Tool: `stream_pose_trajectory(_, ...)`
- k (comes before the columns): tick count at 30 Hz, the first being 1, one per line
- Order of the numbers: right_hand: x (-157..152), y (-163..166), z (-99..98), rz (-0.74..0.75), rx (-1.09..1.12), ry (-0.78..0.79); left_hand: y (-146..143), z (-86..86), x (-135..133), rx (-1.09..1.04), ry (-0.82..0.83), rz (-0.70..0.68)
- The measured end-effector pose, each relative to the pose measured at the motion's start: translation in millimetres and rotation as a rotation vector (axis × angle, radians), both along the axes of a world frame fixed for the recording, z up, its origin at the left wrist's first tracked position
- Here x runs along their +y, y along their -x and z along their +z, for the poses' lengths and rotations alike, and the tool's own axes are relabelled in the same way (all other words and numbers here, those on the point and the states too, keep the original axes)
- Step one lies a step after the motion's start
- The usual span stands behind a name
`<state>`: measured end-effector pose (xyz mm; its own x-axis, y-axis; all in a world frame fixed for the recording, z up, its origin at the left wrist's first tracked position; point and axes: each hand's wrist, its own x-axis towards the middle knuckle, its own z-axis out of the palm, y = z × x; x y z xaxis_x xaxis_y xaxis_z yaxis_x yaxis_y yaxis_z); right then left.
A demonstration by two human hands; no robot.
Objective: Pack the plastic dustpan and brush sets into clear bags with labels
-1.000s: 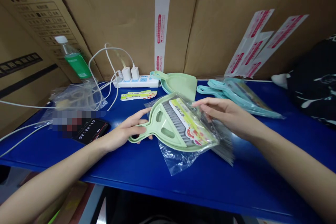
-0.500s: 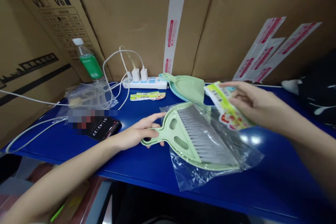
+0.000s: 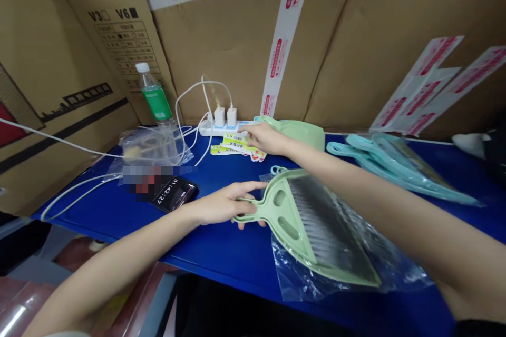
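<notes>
My left hand (image 3: 241,204) is closed round the handle of a light green dustpan (image 3: 285,213). A grey-bristled brush (image 3: 324,221) lies in the dustpan, partly inside a clear plastic bag (image 3: 292,274). My right hand (image 3: 263,138) reaches across above the dustpan to the back of the table. Its fingers are on a yellow-green printed card (image 3: 237,142), which rests over other cards (image 3: 223,150) of the same kind. Where the fingertips meet the card is partly hidden. Behind my right hand lies another green dustpan (image 3: 306,134).
Blue dustpans in plastic (image 3: 395,163) lie at the right on the blue table (image 3: 213,253). At the left are a phone (image 3: 176,194), a crumpled clear bag (image 3: 152,145), a bottle (image 3: 156,97) and white cables. A power strip (image 3: 207,127) stands before the cardboard (image 3: 221,52).
My right hand has carried the printed card from the right side over to the cards at the back. My left hand keeps its hold on the green dustpan. The view has shifted.
</notes>
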<state>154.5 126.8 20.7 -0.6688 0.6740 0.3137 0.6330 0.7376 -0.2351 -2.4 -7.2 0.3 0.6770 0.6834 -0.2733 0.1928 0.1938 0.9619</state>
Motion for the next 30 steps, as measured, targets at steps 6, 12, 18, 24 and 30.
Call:
stream_pose_trajectory(6, -38.3, -33.8, 7.8, -0.064, 0.083, -0.066, -0.4, 2.0, 0.1, -0.036, -0.030, 0.074)
stream_pose_trajectory(12, -105.3, -109.3, -4.1, -0.323, 0.327, 0.056, 7.3, 12.1, 4.0, -0.063, -0.140, 0.209)
stream_pose_trajectory(18, -127.6, -124.5, -6.9, -0.297, 0.556, 0.603, 10.0, 23.5, 3.9, -0.094, -0.176, 0.232)
stream_pose_trajectory(24, -130.6, -119.1, -15.6, -0.195, 0.916, 1.106, 8.7, 20.7, 4.8, -0.063, -0.180, 0.218)
stream_pose_trajectory(30, -129.0, -119.6, -24.2, -0.105, 0.927, 1.227, 10.9, 14.7, 8.7, 0.175, -0.457, 0.228)
